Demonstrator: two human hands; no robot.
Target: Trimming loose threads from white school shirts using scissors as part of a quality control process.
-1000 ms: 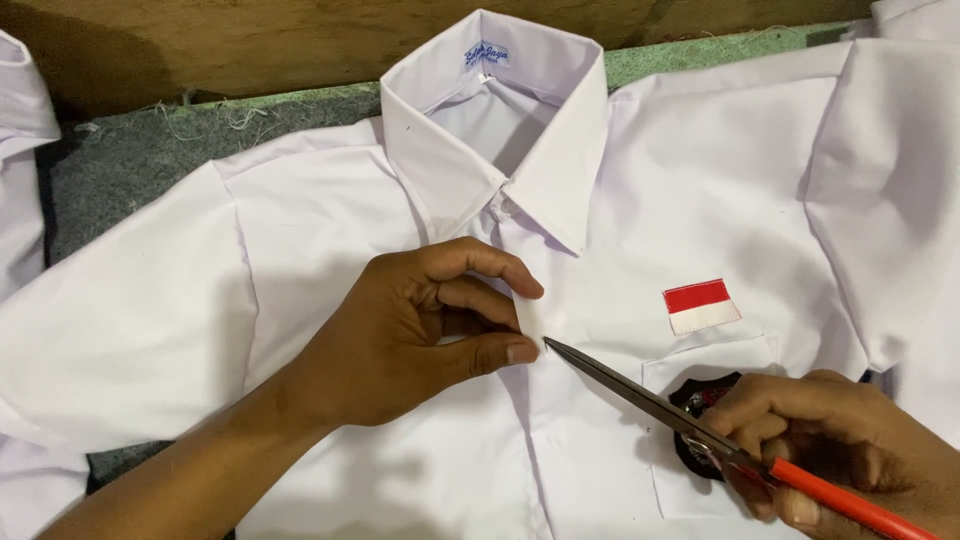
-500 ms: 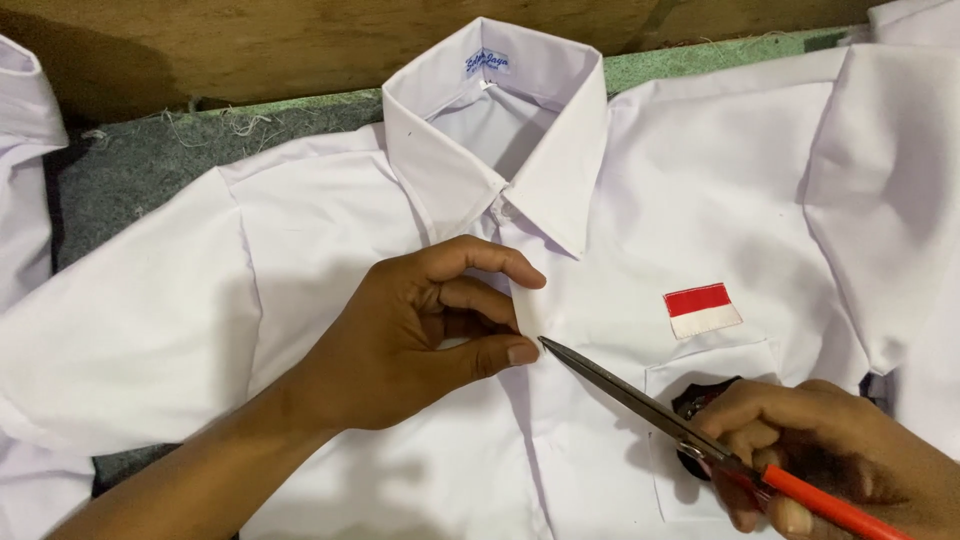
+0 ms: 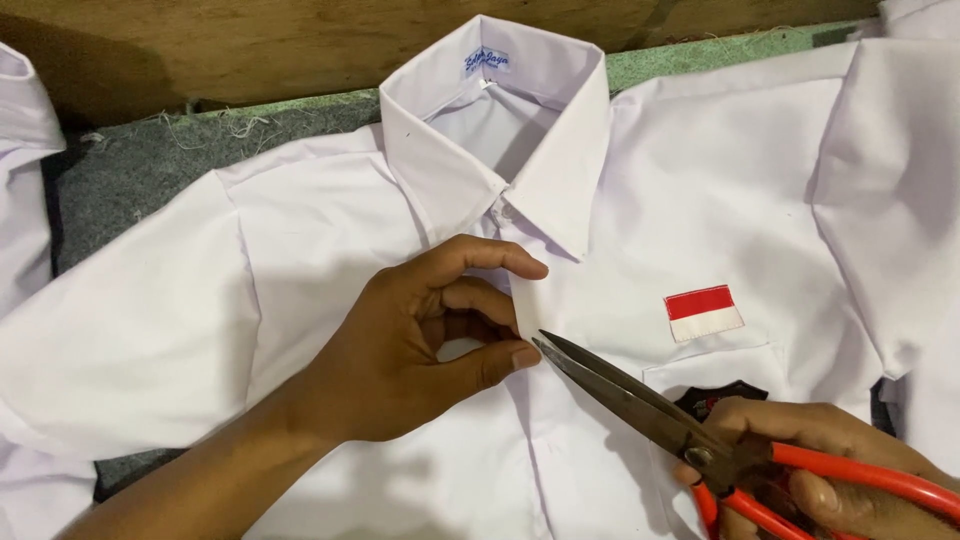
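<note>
pinching shirt placket (image 3: 528, 300) in left hand (image 3: 420, 350), right hand (image 3: 830, 460) gripping scissors (image 3: 640, 400), tips beside thumb

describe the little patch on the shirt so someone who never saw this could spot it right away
Start at the white shirt lying flat with its collar at the top. Go down and right from the collar to the chest, just above the pocket. The patch is a small rectangle, red on top and white below, the shirt's only bright colour.
</note>
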